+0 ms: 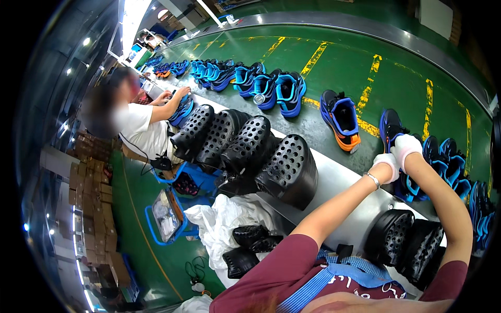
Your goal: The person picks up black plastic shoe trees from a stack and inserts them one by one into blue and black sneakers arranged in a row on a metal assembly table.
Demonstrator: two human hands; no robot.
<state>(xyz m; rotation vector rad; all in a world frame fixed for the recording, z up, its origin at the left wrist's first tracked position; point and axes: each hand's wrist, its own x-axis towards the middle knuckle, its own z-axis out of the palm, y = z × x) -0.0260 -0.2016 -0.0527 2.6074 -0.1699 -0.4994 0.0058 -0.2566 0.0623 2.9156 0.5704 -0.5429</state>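
Observation:
Both of my hands wear white gloves and meet over a blue and black sneaker (392,128) on the green conveyor belt (334,73). My left hand (387,163) sits low against the shoe's near side. My right hand (406,146) grips the shoe's upper edge. More blue sneakers (449,164) crowd the belt just right of my hands. A blue and orange sneaker (340,119) stands alone to the left.
Black perforated shoe moulds (250,146) line the grey ledge (334,180), with two more (407,245) near my body. A row of blue sneakers (250,81) runs along the belt. A seated person in white (138,122) handles a shoe at far left. Blue baskets (169,211) and white cloth (222,227) lie below.

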